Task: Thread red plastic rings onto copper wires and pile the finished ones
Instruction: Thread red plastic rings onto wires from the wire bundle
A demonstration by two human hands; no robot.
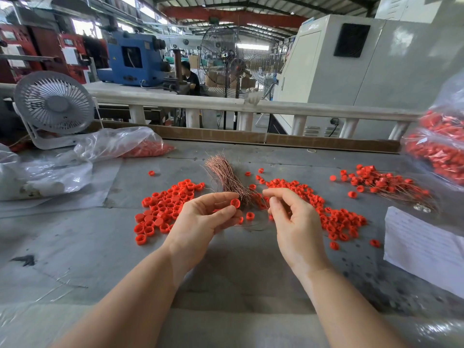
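My left hand (204,218) pinches one red plastic ring (235,203) between thumb and fingers, above the grey table. My right hand (292,217) is close beside it, thumb and forefinger pinched on a thin copper wire (256,226) that loops down toward the table. A bundle of copper wires (226,175) lies just behind both hands. Loose red rings lie in a heap on the left (165,207) and another heap on the right (331,217). A pile of rings threaded on wires (384,183) sits at the far right.
A small white desk fan (54,106) stands at the back left, next to clear plastic bags (113,143), one holding red rings. A bag of threaded rings (439,149) rests at the right edge. White paper (421,249) lies at the right. A railing borders the table's far side.
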